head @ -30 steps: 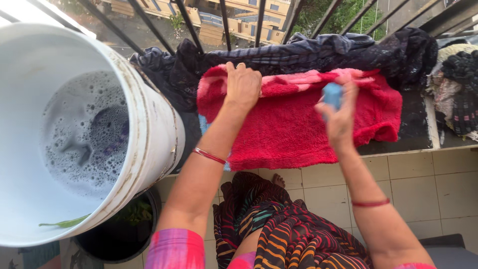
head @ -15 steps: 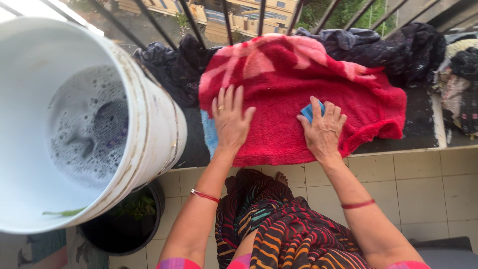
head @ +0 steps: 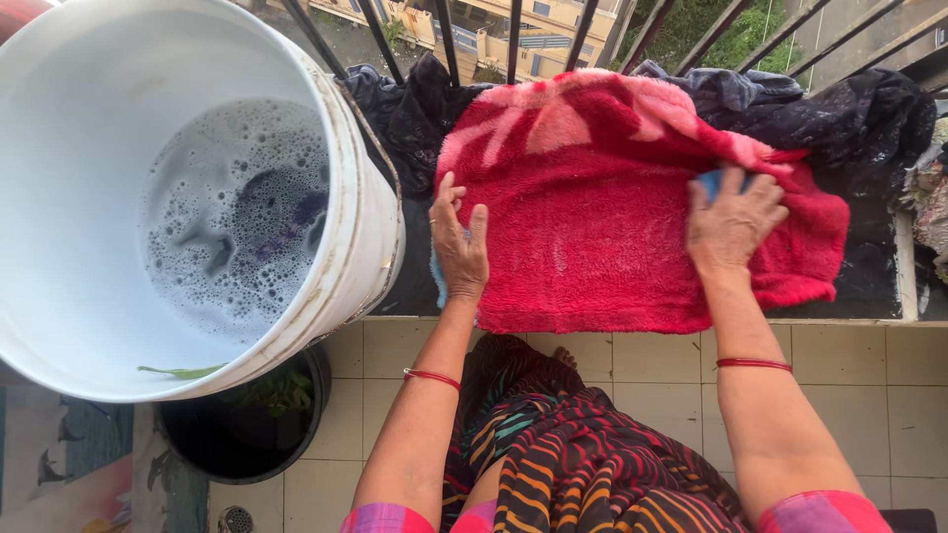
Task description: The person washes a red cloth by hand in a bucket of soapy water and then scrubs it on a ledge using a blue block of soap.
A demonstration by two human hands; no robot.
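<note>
A fluffy red towel with pink patches (head: 592, 207) lies spread on a dark ledge. My left hand (head: 459, 247) presses flat on the towel's left edge, fingers apart. At the towel's right side my right hand (head: 731, 222) is closed over a blue soap bar (head: 711, 183), of which only a corner shows above the fingers. Both wrists wear red bangles.
A big white bucket (head: 360, 227) with soapy water stands left of the towel. Dark wet clothes (head: 839, 118) are piled behind the towel against black railing bars (head: 446, 39). A black pot (head: 247, 444) sits on the tiled floor (head: 869, 375) below the bucket.
My right hand slid with the blue soap bar from the towel's middle to its right side. My left hand shifted a little to the left edge. The view panned left.
</note>
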